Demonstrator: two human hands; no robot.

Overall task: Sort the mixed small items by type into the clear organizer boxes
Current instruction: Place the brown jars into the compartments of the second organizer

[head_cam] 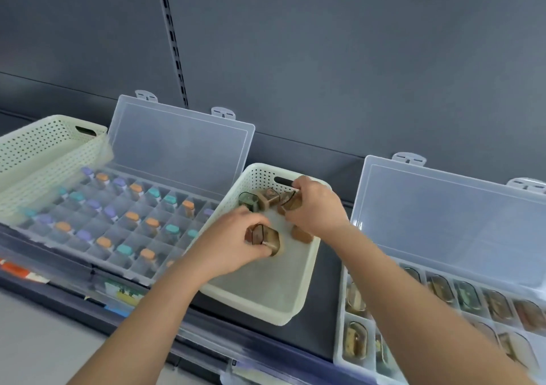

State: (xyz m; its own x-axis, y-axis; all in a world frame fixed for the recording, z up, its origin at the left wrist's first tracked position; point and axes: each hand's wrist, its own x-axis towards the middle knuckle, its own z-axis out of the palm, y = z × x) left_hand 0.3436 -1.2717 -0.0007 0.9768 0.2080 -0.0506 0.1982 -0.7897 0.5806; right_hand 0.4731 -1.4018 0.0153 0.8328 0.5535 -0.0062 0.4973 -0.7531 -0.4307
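Small brown cases (301, 234) lay loose in a white perforated basket (308, 275) on a dark shelf (329, 290). Behind it stood a grey back panel (325, 59) with a slotted upright (172, 38).

The left hand (233, 236) was curled round one brown case (264, 235) over the basket floor. The right hand (316, 204) pinched another case (291, 201) at the basket's far end, near the handle slot. A green case (247, 200) stood against the far wall.

At left, an open organizer box (88, 262) held vials (132, 216) with orange, teal and purple caps, many cells unfilled, its lid (180, 151) raised. The basket's left rim lay against or over this box; which could not be told. A second basket (38, 154) sat over the box's left end.

At right, apart from the basket, another organizer box (339, 325) held stored cases (356, 340), one per cell. Bare shelf showed between the two. Label strips (124, 293) ran along the shelf's front edge.
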